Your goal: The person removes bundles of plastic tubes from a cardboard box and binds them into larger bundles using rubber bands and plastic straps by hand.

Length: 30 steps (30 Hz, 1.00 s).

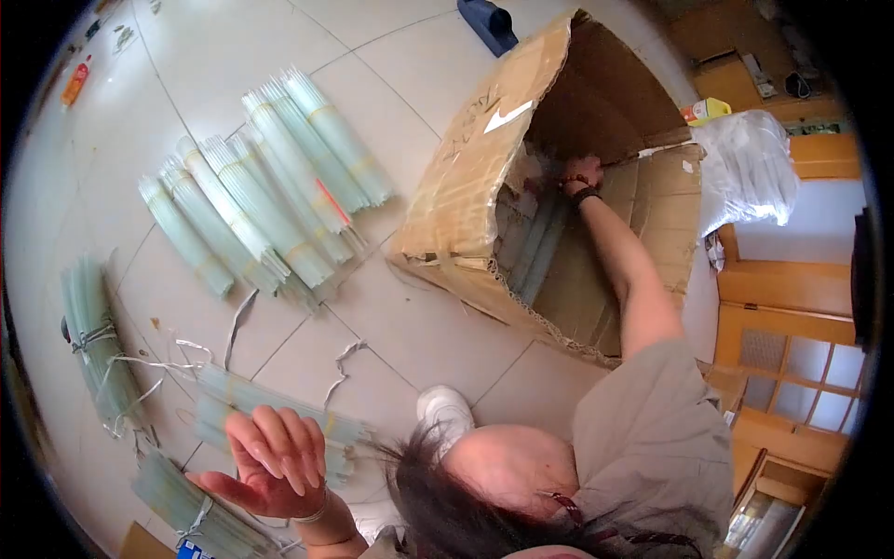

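Observation:
My right hand (pixel 585 171) reaches deep inside a large open cardboard box (pixel 456 191) lying on its side. It is close to the upper end of pale greenish bundled tubes (pixel 545 247) inside the box; shadow hides its fingers, so I cannot tell whether it grips them. My left hand (pixel 277 461) is raised in the lower left with thumb and fingers apart, holding nothing. Behind it on the floor lies a bundle of translucent thin tubes (pixel 223 396), partly covered by the hand.
Several bundles of thin tubes (pixel 261 191) lie side by side on the tiled floor. Tied bundles lie at left (pixel 98 345) and lower left (pixel 191 503). Loose strips (pixel 343 365), a red-orange bottle (pixel 76 82), a dark shoe (pixel 488 26) and a clear plastic bag (pixel 748 168) surround them.

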### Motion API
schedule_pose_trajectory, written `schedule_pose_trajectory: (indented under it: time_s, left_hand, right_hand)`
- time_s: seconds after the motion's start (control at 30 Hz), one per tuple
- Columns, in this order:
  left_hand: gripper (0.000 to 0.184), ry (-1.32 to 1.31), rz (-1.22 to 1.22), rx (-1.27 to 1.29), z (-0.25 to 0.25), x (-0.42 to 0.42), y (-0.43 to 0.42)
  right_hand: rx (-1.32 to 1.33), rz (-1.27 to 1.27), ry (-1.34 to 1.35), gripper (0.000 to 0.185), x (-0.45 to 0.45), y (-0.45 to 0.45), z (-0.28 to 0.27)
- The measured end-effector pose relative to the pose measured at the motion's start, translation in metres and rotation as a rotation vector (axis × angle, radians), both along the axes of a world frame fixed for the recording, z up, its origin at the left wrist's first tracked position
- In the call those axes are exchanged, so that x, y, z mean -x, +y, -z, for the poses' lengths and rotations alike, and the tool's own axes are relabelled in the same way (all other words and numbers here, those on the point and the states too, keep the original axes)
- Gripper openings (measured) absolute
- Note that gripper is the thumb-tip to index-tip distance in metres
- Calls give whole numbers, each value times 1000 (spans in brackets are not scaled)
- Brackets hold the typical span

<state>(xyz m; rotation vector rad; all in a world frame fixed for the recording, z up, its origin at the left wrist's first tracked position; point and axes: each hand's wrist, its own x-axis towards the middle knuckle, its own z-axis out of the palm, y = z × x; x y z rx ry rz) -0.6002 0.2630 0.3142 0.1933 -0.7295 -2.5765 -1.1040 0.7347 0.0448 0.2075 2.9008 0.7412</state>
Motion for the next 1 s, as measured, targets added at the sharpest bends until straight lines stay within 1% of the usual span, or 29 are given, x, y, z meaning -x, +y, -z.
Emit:
schedule_pose_trajectory:
  time_s: [0.03, 0.07, 0.17, 0.27, 0.33, 0.43, 0.47, 0.5, 0.57, 0.63, 0.67, 0.7, 0.73, 0.8, 0.83, 0.87, 0.9, 0.97, 1.0]
  left_hand:
    - [58, -41, -32, 37, 3, 0, 2]
    - [58, -50, -22, 34, 4, 1, 4]
    - [59, -56, 5, 26, 6, 6, 8]
    - [59, -49, 22, 0, 7, 8, 10]
    - [60, -34, 29, -31, 8, 10, 10]
    - [50, 28, 150, -115, 3, 14, 7]
    - [51, 16, 140, -109, 6, 12, 8]
    - [51, 10, 149, -102, 7, 10, 8]
    - [52, 6, 169, -85, 9, 12, 9]
    - [54, -13, 178, -60, 8, 13, 10]
    - [54, -12, 186, -66, 7, 12, 10]
    - [55, -13, 191, -74, 5, 11, 9]
    - [54, -7, 188, -65, 3, 10, 8]
    - [54, 6, 191, -45, -1, 7, 4]
    - [53, 6, 183, -43, -2, 3, 2]
    - [52, 9, 174, -41, -2, 0, 0]
    - [52, 14, 163, -41, -3, -4, -1]
    - [49, 27, 145, -65, -4, -13, -5]
    - [48, 35, 132, -78, -4, -17, -6]
  right_hand:
    - [29, 31, -43, 54, -5, -20, -22]
    - [60, 66, -84, 60, -8, -22, -28]
    - [-56, -97, -392, 68, 18, -3, -29]
    - [135, -249, -157, 90, 1, 11, -12]
    - [340, -204, -278, 84, -13, 4, -32]
    - [664, -135, -424, 76, -16, -8, -63]
    - [774, -112, -468, 74, -13, -9, -71]
    - [735, -142, -491, 72, -5, 0, -65]
    - [657, -205, -524, 70, 33, 33, -24]
    - [505, -326, -367, 65, 58, 66, 32]
    - [429, -383, -289, 62, 63, 72, 45]
    - [360, -318, -277, 60, 53, 54, 28]
    - [291, -252, -264, 57, 34, 23, -2]
    - [170, -282, -266, 54, 26, 14, -17]
    - [117, -380, -281, 52, 33, 22, -19]
    - [145, -371, -258, 52, 29, 17, -31]
    - [173, -362, -235, 51, 15, -2, -57]
    - [389, -133, -111, 52, -19, -42, -119]
    - [464, -73, -54, 58, -23, -39, -124]
